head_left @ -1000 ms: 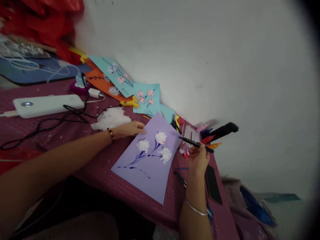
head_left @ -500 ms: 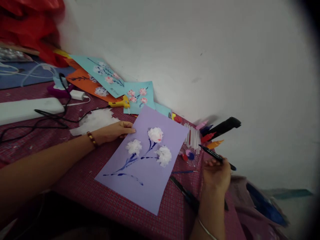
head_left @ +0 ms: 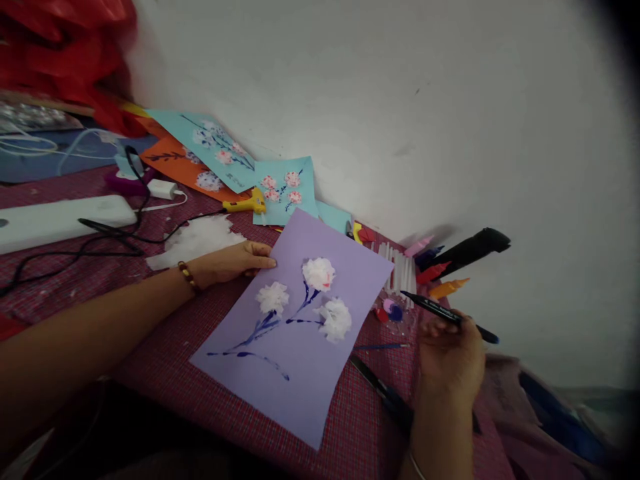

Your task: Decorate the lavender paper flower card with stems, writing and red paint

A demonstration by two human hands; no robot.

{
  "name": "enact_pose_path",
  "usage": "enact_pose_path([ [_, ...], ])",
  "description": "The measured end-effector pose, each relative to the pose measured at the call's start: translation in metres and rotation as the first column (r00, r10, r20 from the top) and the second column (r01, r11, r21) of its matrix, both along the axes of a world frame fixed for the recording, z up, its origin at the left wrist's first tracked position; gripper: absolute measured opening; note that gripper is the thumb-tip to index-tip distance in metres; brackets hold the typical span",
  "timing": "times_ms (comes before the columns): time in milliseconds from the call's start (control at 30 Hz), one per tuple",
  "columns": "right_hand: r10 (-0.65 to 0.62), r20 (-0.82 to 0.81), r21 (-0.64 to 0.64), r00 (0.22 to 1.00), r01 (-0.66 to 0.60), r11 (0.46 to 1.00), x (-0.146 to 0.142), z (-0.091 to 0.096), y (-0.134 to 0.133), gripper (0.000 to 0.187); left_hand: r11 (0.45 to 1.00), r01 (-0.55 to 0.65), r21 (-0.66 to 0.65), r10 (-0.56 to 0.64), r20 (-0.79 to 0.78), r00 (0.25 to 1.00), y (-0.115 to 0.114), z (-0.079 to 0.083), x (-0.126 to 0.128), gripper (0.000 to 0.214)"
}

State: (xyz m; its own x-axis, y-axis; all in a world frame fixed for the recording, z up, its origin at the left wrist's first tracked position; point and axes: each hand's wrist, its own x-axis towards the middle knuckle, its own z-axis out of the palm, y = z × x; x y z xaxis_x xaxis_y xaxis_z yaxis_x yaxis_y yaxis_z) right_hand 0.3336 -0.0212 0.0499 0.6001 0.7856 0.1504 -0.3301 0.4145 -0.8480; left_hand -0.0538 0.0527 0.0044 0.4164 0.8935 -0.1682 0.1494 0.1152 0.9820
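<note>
1. Right hand (head_left: 450, 357) is curled shut around a black pen (head_left: 440, 312), which is pinched between thumb and fingertips. The back of the hand faces the camera, and the forearm rises from the near edge.
2. The pen lies almost level above the table, just right of the sheet. Its tip points left and its other end juts out past the hand to the right.
3. Left hand (head_left: 233, 261) lies flat with its fingers stretched out, gripping nothing. The fingertips rest on the left edge of a purple sheet (head_left: 300, 360), and the forearm reaches in from the near left. A bead bracelet (head_left: 187, 275) circles the wrist.
4. The sheet lies at a slant on a red checked cloth (head_left: 165, 387). It carries three white tufts (head_left: 319, 273) on painted blue stems.
5. White sticks (head_left: 400, 270) lie just right of the sheet's far corner, near the pen tip. A dark tool (head_left: 380, 390) lies on the cloth between the sheet and the right wrist.
6. Far left, cyan cards (head_left: 285, 187) and an orange card (head_left: 170, 160) lean against the wall. A yellow glue gun (head_left: 247, 203) lies beside them.
7. White tissue (head_left: 195, 240) lies just beyond the left hand.
</note>
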Motion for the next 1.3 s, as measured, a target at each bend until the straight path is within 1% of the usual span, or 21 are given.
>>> enact_pose_path([
  [133,-0.021,0.029,-0.031,0.999,0.022,0.999,-0.01,0.0,0.001,0.017,1.0,0.024,-0.016,-0.024,0.006,1.0,0.001,-0.002,-0.002,0.027],
  [267,-0.07,0.068,-0.035,0.995,0.073,0.997,-0.016,-0.002,0.002,0.012,0.997,0.08,-0.015,-0.08,0.01,0.997,0.0,-0.001,-0.003,0.029],
  [333,-0.101,0.096,-0.022,0.99,0.103,0.994,-0.015,-0.004,0.003,0.011,0.995,0.1,0.012,-0.099,-0.07,0.993,0.0,0.002,-0.001,0.03],
  [400,-0.132,0.124,-0.011,0.984,0.134,0.991,-0.013,-0.006,0.003,0.01,0.99,0.119,0.069,-0.102,-0.212,0.972,-0.001,0.005,0.004,0.029],
  [500,-0.168,0.132,-0.012,0.977,0.171,0.985,-0.01,-0.008,0.004,0.009,0.979,0.124,0.162,-0.05,-0.4,0.915,-0.002,0.006,0.012,0.026],
  [567,-0.166,0.132,-0.029,0.977,0.171,0.985,-0.01,-0.008,0.004,0.009,0.978,0.109,0.179,-0.019,-0.442,0.897,-0.002,0.005,0.015,0.024],
  [700,-0.161,0.156,-0.042,0.975,0.169,0.985,-0.013,-0.009,0.005,0.01,0.984,0.096,0.151,-0.022,-0.428,0.903,-0.001,0.003,0.015,0.022],
  [867,-0.139,0.194,-0.015,0.971,0.144,0.989,-0.017,-0.011,0.005,0.009,0.985,0.078,0.155,-0.007,-0.414,0.91,-0.001,0.003,0.013,0.02],
  [967,-0.134,0.209,-0.027,0.969,0.142,0.989,-0.023,-0.012,0.004,0.007,0.985,0.078,0.156,-0.009,-0.401,0.916,-0.001,0.003,0.012,0.019],
  [1133,-0.053,0.312,-0.049,0.949,0.071,0.996,-0.035,-0.016,0.001,0.01,0.984,0.084,0.156,-0.017,-0.388,0.922,-0.002,0.002,0.012,0.016],
  [1300,-0.069,0.395,-0.065,0.916,0.103,0.993,-0.042,-0.018,-0.002,0.013,0.983,0.111,0.143,-0.05,-0.373,0.926,-0.002,0.005,0.011,0.012],
])
